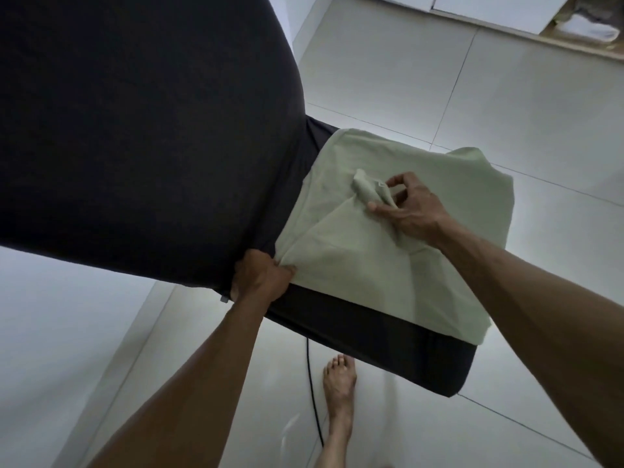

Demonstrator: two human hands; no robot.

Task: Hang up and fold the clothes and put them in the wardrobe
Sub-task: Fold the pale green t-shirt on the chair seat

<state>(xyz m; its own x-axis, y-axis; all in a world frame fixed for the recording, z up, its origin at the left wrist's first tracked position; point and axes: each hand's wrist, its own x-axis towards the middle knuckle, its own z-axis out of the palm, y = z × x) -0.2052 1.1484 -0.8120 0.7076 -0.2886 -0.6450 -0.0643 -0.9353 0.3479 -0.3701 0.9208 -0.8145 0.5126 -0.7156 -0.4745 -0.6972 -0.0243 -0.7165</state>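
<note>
We see a pale green garment (388,251) of soft, matt, creased cloth lying on a dark cushion (135,130) covered in fine matt knit fabric. The floor (506,113) is smooth, glossy pale tile.

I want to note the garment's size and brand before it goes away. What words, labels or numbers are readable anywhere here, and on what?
None can be read.
The small whitish tag on the bunched part of the pale green garment, held by the right hand: too small and blurred to read.
The small grey tab on the dark cover's edge by the left hand: no legible text.
</note>
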